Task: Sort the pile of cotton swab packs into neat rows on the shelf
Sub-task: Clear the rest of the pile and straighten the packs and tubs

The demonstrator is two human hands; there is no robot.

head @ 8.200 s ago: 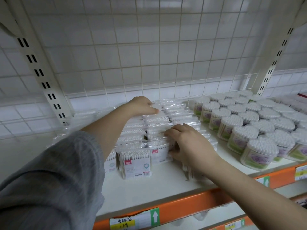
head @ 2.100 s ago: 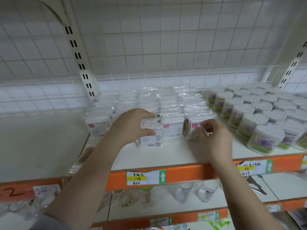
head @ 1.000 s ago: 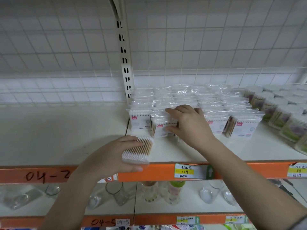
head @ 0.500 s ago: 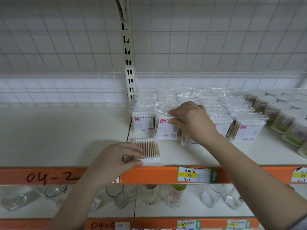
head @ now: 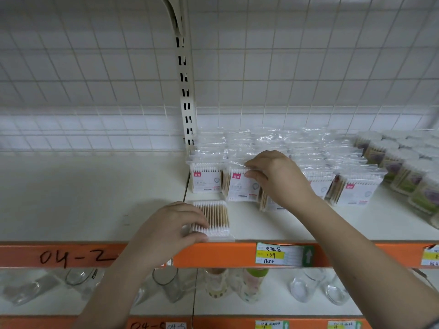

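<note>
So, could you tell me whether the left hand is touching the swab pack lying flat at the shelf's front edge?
Touching. The head view shows the left hand gripping the flat swab pack, fingers over its near-left corner.

Probably a shop: stocked shelf [head: 95, 198] with handwritten price tags [head: 280, 255] on orange rail [head: 225, 255].

One clear plastic pack of wooden-stick cotton swabs [head: 215, 218] is lying flat at the near edge of the white shelf [head: 90, 198], sticks running near to far. Behind it, the rest of the clear swab packs with pink labels [head: 280, 160] stand upright in rows going back to the far wire grid, the second front pack [head: 240, 186] sitting slightly forward of its left neighbour.
</note>
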